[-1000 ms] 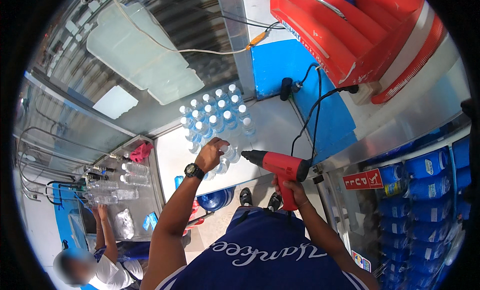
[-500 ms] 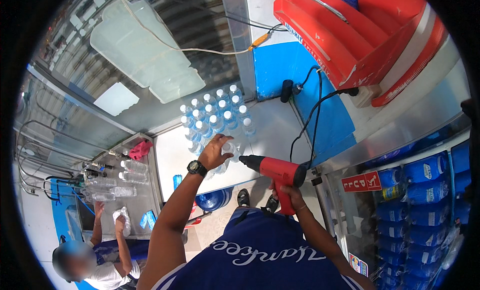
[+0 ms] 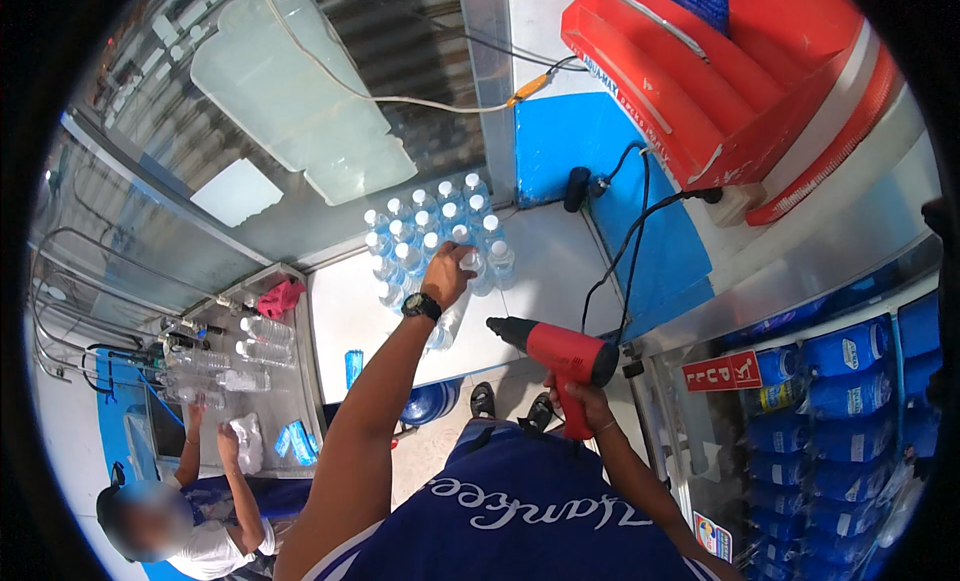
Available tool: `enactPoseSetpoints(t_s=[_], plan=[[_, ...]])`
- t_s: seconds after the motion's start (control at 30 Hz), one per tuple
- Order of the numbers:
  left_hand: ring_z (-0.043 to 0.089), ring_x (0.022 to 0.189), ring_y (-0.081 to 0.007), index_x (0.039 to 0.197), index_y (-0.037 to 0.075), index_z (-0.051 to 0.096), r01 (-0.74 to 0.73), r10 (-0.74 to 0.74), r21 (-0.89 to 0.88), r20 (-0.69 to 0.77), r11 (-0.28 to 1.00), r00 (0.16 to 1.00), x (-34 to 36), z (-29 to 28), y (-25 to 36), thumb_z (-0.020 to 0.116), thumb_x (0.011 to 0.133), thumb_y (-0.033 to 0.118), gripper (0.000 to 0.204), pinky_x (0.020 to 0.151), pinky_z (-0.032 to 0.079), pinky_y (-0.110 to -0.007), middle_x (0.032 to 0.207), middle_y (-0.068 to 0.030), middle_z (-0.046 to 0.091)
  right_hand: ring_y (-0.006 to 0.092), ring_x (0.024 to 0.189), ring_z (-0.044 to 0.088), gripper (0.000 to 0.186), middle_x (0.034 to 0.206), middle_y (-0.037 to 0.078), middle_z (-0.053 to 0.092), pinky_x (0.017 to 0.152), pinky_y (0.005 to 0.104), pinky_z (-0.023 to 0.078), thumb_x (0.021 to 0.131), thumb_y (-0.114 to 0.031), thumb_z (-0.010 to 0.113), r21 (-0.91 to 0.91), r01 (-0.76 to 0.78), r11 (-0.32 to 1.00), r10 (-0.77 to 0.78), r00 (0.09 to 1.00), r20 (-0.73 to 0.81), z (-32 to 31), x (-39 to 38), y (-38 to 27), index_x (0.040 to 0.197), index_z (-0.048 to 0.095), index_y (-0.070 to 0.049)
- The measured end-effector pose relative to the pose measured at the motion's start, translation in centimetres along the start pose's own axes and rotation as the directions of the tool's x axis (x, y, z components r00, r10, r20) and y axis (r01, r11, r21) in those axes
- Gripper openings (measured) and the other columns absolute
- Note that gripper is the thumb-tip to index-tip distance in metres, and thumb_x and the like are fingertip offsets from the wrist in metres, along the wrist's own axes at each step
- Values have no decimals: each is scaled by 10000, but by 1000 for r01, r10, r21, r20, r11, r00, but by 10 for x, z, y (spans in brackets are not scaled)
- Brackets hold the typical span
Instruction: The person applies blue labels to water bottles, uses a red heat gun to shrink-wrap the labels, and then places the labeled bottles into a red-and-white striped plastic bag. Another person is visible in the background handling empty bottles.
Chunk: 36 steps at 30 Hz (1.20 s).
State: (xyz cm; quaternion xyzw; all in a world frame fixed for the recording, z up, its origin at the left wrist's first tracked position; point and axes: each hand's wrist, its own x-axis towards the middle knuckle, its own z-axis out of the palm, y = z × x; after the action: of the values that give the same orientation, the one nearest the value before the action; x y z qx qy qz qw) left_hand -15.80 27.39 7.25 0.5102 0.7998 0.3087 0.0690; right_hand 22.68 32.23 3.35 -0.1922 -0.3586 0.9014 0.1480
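Observation:
Reaching over the white counter (image 3: 350, 331), my left hand (image 3: 447, 273) is closed around the upper part of a clear plastic bottle (image 3: 477, 271) at the near right of a group. White-capped bottles (image 3: 425, 221) with bluish contents stand upright in rows just beyond it. Another clear bottle (image 3: 443, 333) stands closer to me, partly covered by my wrist. My right hand (image 3: 588, 401) grips the handle of a red and black heat gun (image 3: 560, 349), its nozzle pointing left and held apart from the bottles. A black watch (image 3: 421, 306) is on my left wrist.
At left, a co-worker (image 3: 225, 481) works by a steel sink counter (image 3: 305, 381) with clear bottles (image 3: 266, 353). A black cord (image 3: 637, 221) hangs near the blue wall. A red slatted rack (image 3: 700, 91) is upper right; blue packs (image 3: 850, 381) fill a cabinet at right.
My left hand has moved farther from me, to the bottle group, with a bottle in it. The heat gun has shifted slightly right and lower, now farther from the bottle.

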Motion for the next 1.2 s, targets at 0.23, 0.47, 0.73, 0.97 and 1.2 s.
enactPoseSetpoints(t_s=[0.23, 0.47, 0.73, 0.97, 1.2], plan=[[692, 1049, -323, 1242, 62, 693, 42, -42, -6, 110, 999, 993, -71, -75, -3, 883, 774, 178, 518, 907, 569, -402, 1190, -167, 677, 177, 850, 687, 557, 1116, 144, 681, 737, 308, 576, 864, -250, 747, -2, -67, 998, 67, 997, -26, 10, 1, -4, 1313, 567, 26], [710, 921, -301, 1168, 65, 717, 138, -142, 35, 216, 990, 966, -135, -83, -5, 802, 827, 89, 353, 817, 589, -399, 1152, -145, 682, 169, 854, 677, 568, 1113, 139, 669, 736, 309, 579, 867, -270, 737, 23, -138, 990, 136, 989, 66, 18, 20, -2, 1321, 561, 22], [699, 835, -293, 1137, 43, 720, 139, -150, 91, 139, 986, 979, -127, -70, -8, 803, 828, 151, 338, 777, 573, -403, 1066, -158, 687, 167, 843, 675, 564, 1093, 139, 669, 725, 304, 576, 874, -298, 729, -41, -138, 990, 141, 986, 86, 23, 28, 0, 1308, 563, 21], [700, 881, -306, 1155, 44, 714, 208, -228, 189, 90, 960, 969, -114, -64, 4, 857, 803, 285, 451, 781, 579, -397, 1112, -182, 675, 170, 843, 676, 567, 1100, 141, 672, 737, 302, 574, 872, -300, 730, -30, -142, 989, 144, 987, 65, 22, 22, 3, 1308, 568, 24], [676, 1071, -367, 1147, 125, 738, 64, -63, 1, 178, 998, 982, -123, -65, 0, 816, 772, 27, 395, 926, 560, -441, 1163, -160, 680, 177, 909, 698, 526, 1122, 124, 709, 762, 330, 581, 902, -289, 746, -13, -156, 988, 157, 981, 110, 14, 16, 8, 1321, 602, -5]])
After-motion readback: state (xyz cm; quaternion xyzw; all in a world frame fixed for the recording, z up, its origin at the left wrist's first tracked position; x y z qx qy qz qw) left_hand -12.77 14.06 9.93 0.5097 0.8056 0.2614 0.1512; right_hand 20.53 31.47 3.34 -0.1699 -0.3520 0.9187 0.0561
